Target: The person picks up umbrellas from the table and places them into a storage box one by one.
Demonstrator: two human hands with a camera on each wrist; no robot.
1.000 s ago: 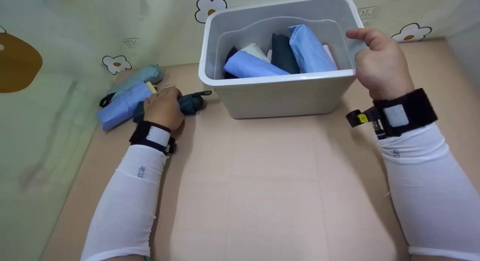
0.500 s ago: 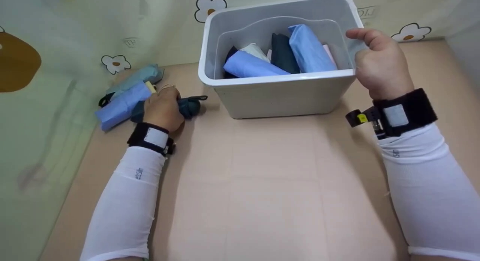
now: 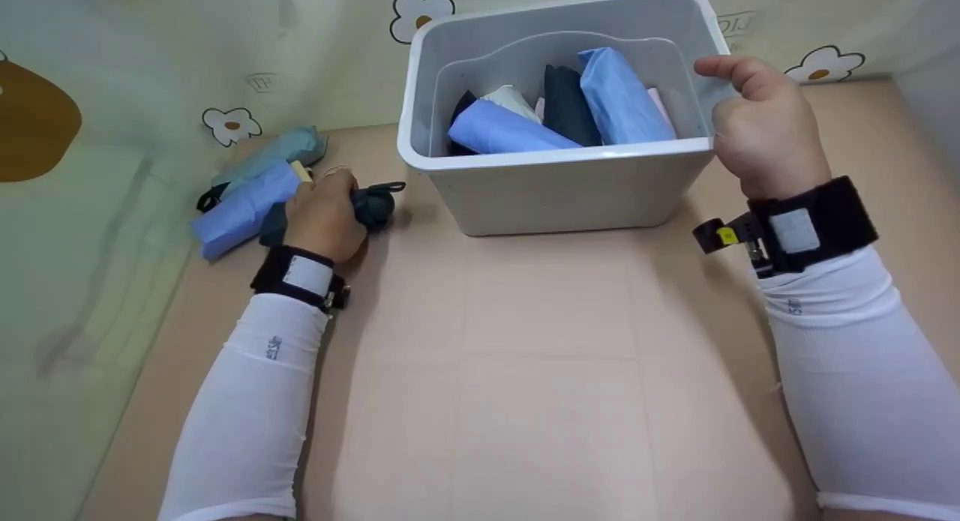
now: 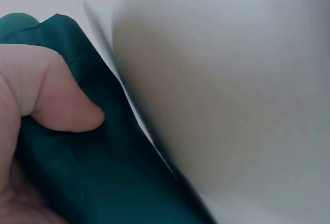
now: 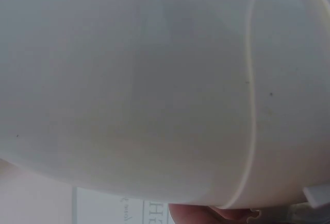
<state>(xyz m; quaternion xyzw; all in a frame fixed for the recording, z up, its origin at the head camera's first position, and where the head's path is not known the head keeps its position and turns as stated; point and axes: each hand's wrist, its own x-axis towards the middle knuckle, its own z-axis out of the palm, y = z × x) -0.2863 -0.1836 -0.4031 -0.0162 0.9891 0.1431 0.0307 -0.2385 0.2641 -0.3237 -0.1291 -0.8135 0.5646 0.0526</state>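
My left hand (image 3: 326, 215) grips a dark green folded umbrella (image 3: 373, 206) that lies on the table, its rounded end and strap pointing right. In the left wrist view the thumb (image 4: 67, 98) presses on the umbrella's green cloth (image 4: 113, 177). At the right end of a pale grey plastic bin (image 3: 562, 195), my right hand (image 3: 769, 131) holds the rim, with one digit extended over the edge. Fingertips (image 5: 193, 213) show under the bin wall in the right wrist view. Two other folded umbrellas, one blue (image 3: 244, 210) and one light teal (image 3: 281, 154), lie beside the left hand.
Inside the bin are several rolled bundles: a blue one (image 3: 510, 127), a dark one (image 3: 570, 105), a taller light blue one (image 3: 622, 97) and others partly hidden. A flower-printed curtain (image 3: 322, 64) hangs behind the beige table (image 3: 547, 356).
The left hand and the dark green umbrella have shifted slightly left, away from the bin, and the strap has swung a little. The right hand and bin stay in place.
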